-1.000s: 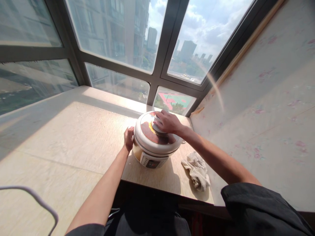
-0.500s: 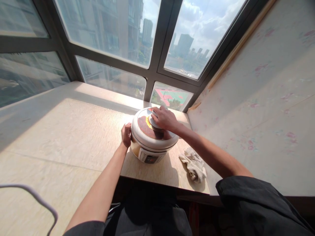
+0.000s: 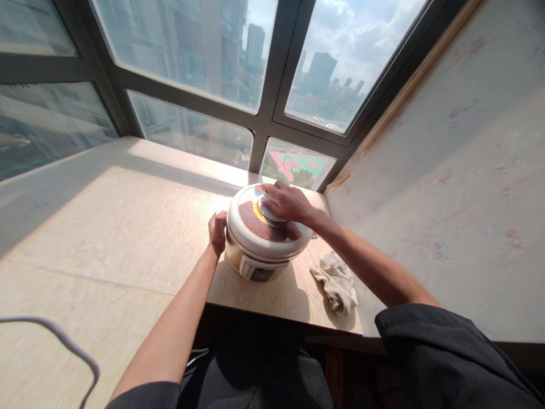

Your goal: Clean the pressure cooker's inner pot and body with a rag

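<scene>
A round white electric cooker (image 3: 259, 267) with a brown glass lid (image 3: 255, 218) stands on a pale wooden board near the window corner. My right hand (image 3: 289, 203) rests on top of the lid, fingers closed round its white knob. My left hand (image 3: 217, 232) presses against the cooker's left side, fingers curled on its wall. A small control panel faces me at the cooker's front.
A crumpled, stained cloth (image 3: 336, 282) lies on the board right of the cooker. The wide stone sill (image 3: 106, 227) stretches left under the windows. A papered wall (image 3: 447, 187) rises on the right. A thin grey wire loop (image 3: 63, 343) shows at the lower left.
Both hands stay on the cooker in the same grip. The view has shifted slightly, so the cooker sits a little higher in the picture.
</scene>
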A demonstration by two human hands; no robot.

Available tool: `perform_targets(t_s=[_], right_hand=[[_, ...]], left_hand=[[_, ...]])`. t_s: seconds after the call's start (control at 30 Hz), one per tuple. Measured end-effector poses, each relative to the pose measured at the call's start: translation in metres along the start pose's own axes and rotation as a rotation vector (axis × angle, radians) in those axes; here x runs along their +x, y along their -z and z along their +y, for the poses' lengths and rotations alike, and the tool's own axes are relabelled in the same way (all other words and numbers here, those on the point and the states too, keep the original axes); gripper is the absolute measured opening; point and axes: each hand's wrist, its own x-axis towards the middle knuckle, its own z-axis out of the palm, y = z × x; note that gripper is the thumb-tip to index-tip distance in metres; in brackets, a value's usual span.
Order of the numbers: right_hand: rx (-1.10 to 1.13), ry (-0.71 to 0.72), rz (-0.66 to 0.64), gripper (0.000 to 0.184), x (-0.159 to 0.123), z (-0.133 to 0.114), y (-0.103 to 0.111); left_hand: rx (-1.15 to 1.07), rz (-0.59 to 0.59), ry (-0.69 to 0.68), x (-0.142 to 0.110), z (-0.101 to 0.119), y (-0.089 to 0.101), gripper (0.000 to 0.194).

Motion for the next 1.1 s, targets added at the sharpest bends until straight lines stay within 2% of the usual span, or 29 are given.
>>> perform_targets(t_s=[0.4, 0.6, 0.77, 0.97, 1.1], right_hand=[[0.106, 0.334, 0.079, 0.046, 0.012, 0.038, -0.017], [0.127, 0.367, 0.122, 0.047, 0.012, 0.040, -0.019], [0.128, 0.340, 0.123, 0.045, 0.011, 0.039, -0.021], [0.072, 0.364, 0.029, 0.046, 0.012, 0.038, -0.008], [0.070, 0.325, 0.005, 0.046, 0.010, 0.032, 0.000]], left_hand=[[-0.012, 0.025, 0.030, 0.004, -0.008, 0.003, 0.046], [-0.007, 0.019, 0.035, 0.006, -0.010, 0.005, 0.042], [0.014, 0.018, 0.025, 0.008, -0.012, 0.007, 0.041], [0.042, 0.026, 0.003, 0.005, -0.008, 0.005, 0.043], [0.044, 0.037, -0.004, 0.002, -0.005, 0.002, 0.043]])
